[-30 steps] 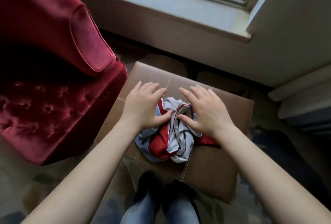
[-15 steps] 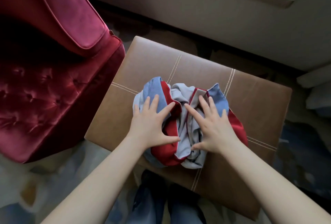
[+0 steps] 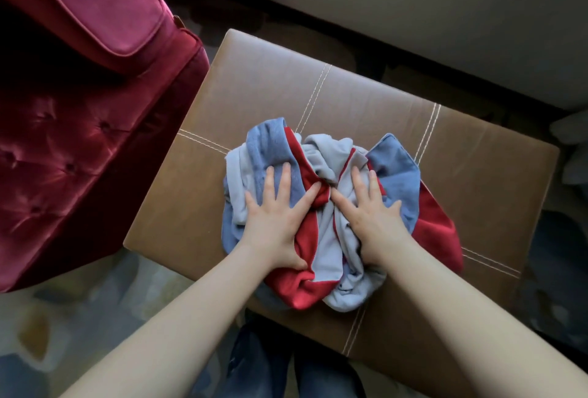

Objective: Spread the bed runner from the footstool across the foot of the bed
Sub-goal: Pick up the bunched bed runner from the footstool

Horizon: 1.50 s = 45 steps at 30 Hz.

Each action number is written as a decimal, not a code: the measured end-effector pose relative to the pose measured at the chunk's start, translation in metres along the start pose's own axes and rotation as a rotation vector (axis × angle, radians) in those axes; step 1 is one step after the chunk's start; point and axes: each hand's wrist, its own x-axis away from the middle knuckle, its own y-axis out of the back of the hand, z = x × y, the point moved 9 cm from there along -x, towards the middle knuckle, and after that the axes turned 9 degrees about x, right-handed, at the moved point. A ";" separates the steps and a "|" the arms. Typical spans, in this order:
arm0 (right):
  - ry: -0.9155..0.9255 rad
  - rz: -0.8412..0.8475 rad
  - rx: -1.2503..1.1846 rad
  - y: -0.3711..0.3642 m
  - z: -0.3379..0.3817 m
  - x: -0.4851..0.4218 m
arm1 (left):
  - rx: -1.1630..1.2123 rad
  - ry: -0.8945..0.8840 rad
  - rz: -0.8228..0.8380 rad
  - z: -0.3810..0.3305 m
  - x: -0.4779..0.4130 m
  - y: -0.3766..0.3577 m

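The bed runner (image 3: 324, 238) lies crumpled, blue, grey and red, on the footstool (image 3: 270, 85); left hand (image 3: 276, 221) and right hand (image 3: 372, 217) press it, fingers splayed.

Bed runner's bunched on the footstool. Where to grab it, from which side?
From above, at its two outer blue folds: left hand on the left one, right hand on the right. The bed runner lies in a crumpled heap on the footstool, no free end showing, so gathering both sides probably lifts it whole.
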 end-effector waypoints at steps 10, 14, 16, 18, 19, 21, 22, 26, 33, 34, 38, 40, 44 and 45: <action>0.053 -0.095 -0.161 0.014 0.003 -0.024 | 0.004 0.009 -0.141 0.005 -0.014 0.003; 0.048 -0.153 -0.227 0.022 0.003 -0.024 | -0.014 -0.028 -0.197 -0.001 -0.015 0.012; 0.045 -0.151 -0.235 0.024 0.004 -0.021 | -0.012 -0.063 -0.224 -0.004 -0.012 0.019; 0.032 -0.137 -0.222 0.027 0.004 -0.018 | 0.011 -0.089 -0.228 -0.006 -0.009 0.025; 0.027 -0.132 -0.211 0.030 0.004 -0.015 | 0.025 -0.091 -0.222 -0.007 -0.007 0.029; 0.022 -0.130 -0.189 0.037 0.005 -0.009 | 0.043 -0.081 -0.215 -0.006 -0.002 0.036; 0.022 -0.136 -0.186 0.042 0.005 -0.005 | 0.047 -0.078 -0.217 -0.006 0.001 0.040; 0.019 -0.161 -0.190 0.066 0.005 0.012 | 0.020 -0.076 -0.213 -0.006 0.012 0.064; 0.006 -0.275 -0.184 0.143 -0.006 0.052 | 0.027 -0.115 -0.316 -0.019 0.037 0.141; 0.006 -0.292 -0.181 0.156 -0.008 0.059 | 0.033 -0.131 -0.336 -0.022 0.041 0.154; -0.001 -0.383 -0.154 0.214 -0.019 0.086 | 0.017 -0.170 -0.433 -0.036 0.060 0.213; -0.006 -0.421 -0.137 0.243 -0.025 0.101 | 0.012 -0.182 -0.476 -0.044 0.070 0.242; -0.021 -0.479 -0.113 0.301 -0.035 0.136 | -0.008 -0.187 -0.559 -0.059 0.096 0.304; -0.024 -0.495 -0.098 0.318 -0.037 0.146 | -0.011 -0.191 -0.583 -0.063 0.104 0.320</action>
